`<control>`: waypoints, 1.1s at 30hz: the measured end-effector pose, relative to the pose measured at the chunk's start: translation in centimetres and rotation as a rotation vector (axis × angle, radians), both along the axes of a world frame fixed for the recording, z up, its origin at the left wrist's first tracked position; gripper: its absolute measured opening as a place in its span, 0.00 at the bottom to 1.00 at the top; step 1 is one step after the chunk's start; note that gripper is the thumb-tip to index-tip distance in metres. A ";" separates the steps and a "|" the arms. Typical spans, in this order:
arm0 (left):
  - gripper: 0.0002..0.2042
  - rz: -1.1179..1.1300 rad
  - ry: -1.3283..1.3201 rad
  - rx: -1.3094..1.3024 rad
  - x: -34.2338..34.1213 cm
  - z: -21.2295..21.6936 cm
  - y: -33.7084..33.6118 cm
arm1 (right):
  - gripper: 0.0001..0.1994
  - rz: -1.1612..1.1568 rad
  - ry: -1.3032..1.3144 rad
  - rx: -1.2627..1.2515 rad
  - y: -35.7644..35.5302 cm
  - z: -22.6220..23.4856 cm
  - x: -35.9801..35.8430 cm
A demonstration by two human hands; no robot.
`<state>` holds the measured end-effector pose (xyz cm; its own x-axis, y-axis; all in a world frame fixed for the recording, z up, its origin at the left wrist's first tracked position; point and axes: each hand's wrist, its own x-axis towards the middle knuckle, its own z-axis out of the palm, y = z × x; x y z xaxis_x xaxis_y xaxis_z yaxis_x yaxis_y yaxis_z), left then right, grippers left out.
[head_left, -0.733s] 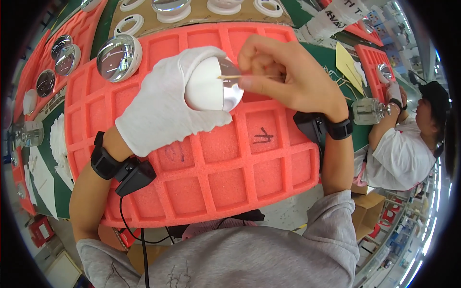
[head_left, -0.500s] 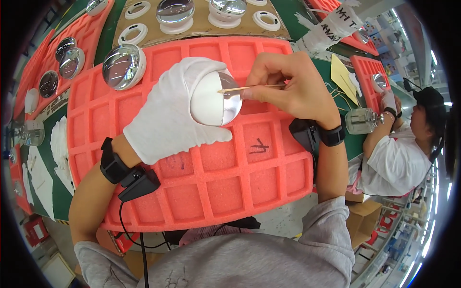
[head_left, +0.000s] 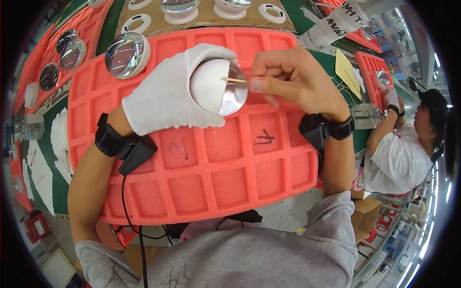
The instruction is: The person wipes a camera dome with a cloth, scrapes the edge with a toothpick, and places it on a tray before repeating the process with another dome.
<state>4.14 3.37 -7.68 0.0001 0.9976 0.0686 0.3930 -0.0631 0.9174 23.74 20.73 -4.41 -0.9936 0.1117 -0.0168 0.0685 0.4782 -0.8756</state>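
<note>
My left hand (head_left: 165, 91), in a white glove, curls round a ball (head_left: 207, 85) that is half matte white and half clear and glossy. It holds the ball above a red foam tray (head_left: 185, 198). My bare right hand (head_left: 295, 84) pinches a thin wooden stick (head_left: 236, 80) between thumb and forefinger. The stick's tip rests at or just over the seam between the two halves; contact is hard to tell. Beyond my left hand, a mirror-like dome with a white rim (head_left: 126, 55) sits on the tray's far left.
A cardboard sheet (head_left: 242, 25) at the back carries white rings and glossy domes. More domes lie in a red tray (head_left: 79, 33) at left. A glass jar (head_left: 366, 116) stands at right beside a co-worker (head_left: 396, 158). Folded white cloths (head_left: 61, 144) lie at left.
Both hands, the ball and the stick have shifted slightly up and right in view. The ball has turned a little. The stick stays near the seam.
</note>
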 end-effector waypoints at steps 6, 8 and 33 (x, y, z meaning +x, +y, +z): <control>0.38 -0.056 -0.048 0.079 -0.7 -0.3 -0.1 | 0.09 -0.124 -0.245 -0.457 -1.8 0.6 -0.2; 0.38 -0.081 -0.107 -0.005 -1.0 -0.1 0.0 | 0.10 -0.177 -0.306 -0.553 -2.2 0.5 0.0; 0.12 0.947 -0.378 0.615 6.6 8.3 -9.3 | 0.15 -0.540 0.395 0.061 -18.0 1.0 8.2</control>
<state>10.69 -5.96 0.64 -0.8421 0.3893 0.3733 0.2320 -0.3635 0.9022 31.91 2.75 -3.39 -0.7282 0.5841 0.3586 -0.0081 0.5158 -0.8566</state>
